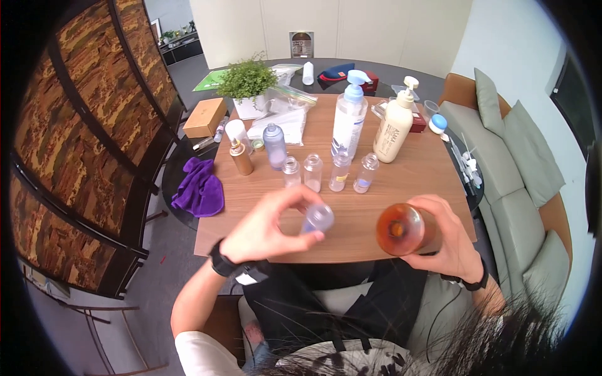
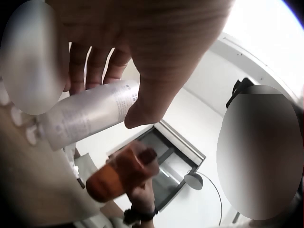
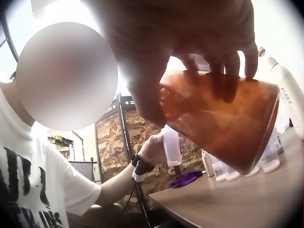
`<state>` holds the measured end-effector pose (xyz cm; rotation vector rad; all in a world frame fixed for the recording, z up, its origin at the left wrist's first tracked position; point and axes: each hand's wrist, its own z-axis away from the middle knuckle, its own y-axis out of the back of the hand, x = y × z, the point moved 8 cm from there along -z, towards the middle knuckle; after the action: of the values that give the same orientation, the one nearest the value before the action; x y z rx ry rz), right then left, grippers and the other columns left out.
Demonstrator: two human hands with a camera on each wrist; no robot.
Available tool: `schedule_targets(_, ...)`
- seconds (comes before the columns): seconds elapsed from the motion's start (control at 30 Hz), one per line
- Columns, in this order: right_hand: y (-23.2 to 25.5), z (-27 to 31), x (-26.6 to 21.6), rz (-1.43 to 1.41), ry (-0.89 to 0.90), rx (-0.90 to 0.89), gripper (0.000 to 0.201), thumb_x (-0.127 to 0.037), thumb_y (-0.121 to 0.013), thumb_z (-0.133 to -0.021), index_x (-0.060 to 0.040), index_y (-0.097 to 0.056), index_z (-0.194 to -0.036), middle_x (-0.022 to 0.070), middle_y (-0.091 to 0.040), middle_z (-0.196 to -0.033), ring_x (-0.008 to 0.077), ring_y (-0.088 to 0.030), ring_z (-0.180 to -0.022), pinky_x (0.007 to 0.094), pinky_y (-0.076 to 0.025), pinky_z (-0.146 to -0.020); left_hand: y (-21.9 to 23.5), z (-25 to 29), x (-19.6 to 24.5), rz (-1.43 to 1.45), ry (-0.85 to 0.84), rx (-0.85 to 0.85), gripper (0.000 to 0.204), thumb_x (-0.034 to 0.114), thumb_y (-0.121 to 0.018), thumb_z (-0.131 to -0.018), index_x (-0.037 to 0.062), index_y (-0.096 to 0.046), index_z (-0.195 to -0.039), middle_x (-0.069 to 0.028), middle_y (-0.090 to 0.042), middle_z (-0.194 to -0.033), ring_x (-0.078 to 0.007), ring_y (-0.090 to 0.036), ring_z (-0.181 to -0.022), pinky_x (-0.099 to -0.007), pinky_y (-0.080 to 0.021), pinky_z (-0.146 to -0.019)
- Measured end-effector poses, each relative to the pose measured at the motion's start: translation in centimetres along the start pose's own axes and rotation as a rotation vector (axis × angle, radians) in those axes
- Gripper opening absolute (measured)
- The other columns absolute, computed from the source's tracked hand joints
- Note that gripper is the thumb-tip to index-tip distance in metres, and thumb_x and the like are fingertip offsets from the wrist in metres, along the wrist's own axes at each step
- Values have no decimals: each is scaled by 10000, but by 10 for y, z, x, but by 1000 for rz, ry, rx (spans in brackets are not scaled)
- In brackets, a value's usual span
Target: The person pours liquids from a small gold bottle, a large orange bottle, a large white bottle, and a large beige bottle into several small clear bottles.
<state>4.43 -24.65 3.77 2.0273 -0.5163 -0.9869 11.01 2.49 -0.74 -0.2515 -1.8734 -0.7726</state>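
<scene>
My left hand [image 1: 266,229] holds a small translucent bottle [image 2: 90,114] between thumb and fingers. Fine print runs along its side, and its bottom end faces the head camera. In my right hand [image 1: 450,241] is a larger amber bottle [image 3: 223,114], gripped around its side and tilted, with its broad base toward the head camera. Its neck end is partly hidden by the hand in the right wrist view. The two bottles are apart, both above the table's near edge. Several small clear open-topped bottles [image 1: 312,174] stand in a row just beyond the hands.
Behind the row stand a white pump bottle with a blue top [image 1: 348,125] and a cream pump bottle [image 1: 395,131]. A bluish bottle [image 1: 274,147], a brown bottle [image 1: 241,160] and a potted plant [image 1: 248,81] are to the left. A purple cloth [image 1: 199,188] lies at the left edge.
</scene>
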Motion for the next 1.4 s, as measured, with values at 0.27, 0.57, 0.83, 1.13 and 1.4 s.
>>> schedule_targets(0.27, -16, -14, 1, 128, 51, -95, 781, -214, -917, -779, -108, -582, -1476, 153, -591, -1366, 388, -575, -1298, 580, -361, -1227, -51, -6, 4, -71, -97, -79, 389, 113, -901, -831, 42, -712, -1163, -85, -708, -1088, -239, -692, -1056, -370, -542, -993)
schedule_targets(0.57, -23, -15, -8, 225, 56, -162, 812, -166, -912, -779, -171, -577, -1519, 125, -584, -1354, 348, -569, -1321, 639, -317, -1255, -55, -4, -4, -91, -64, -59, 381, 141, -911, -830, 30, -720, -1141, -93, -705, -1032, -234, -691, -972, -365, -557, -924)
schedule_targets(0.83, -24, -20, -16, 423, 100, -166, 816, -101, -881, -783, -206, -567, -1528, 107, -581, -1370, 315, -558, -1343, 654, -270, -1279, -58, -4, -9, -107, -64, -33, 398, 217, -909, -841, 12, -693, -1105, -127, -678, -970, -287, -688, -916, -407, -559, -844)
schedule_targets(1.13, -24, -21, -21, 566, 153, -140, 762, -93, -829, -825, -250, -572, -1525, 87, -586, -1373, 287, -560, -1355, 689, -264, -1273, -60, -3, -9, -96, -60, -17, 392, 216, -908, -842, 5, -692, -1091, -130, -670, -954, -279, -685, -896, -399, -558, -832)
schedule_targets(1.4, -24, -22, -28, 679, 195, -113, 625, -116, -720, -914, -284, -603, -1504, 75, -601, -1372, 264, -564, -1366, 708, -260, -1269, -63, -3, -8, -57, -58, -8, 378, 210, -911, -840, 3, -701, -1076, -124, -676, -935, -266, -684, -871, -387, -562, -805)
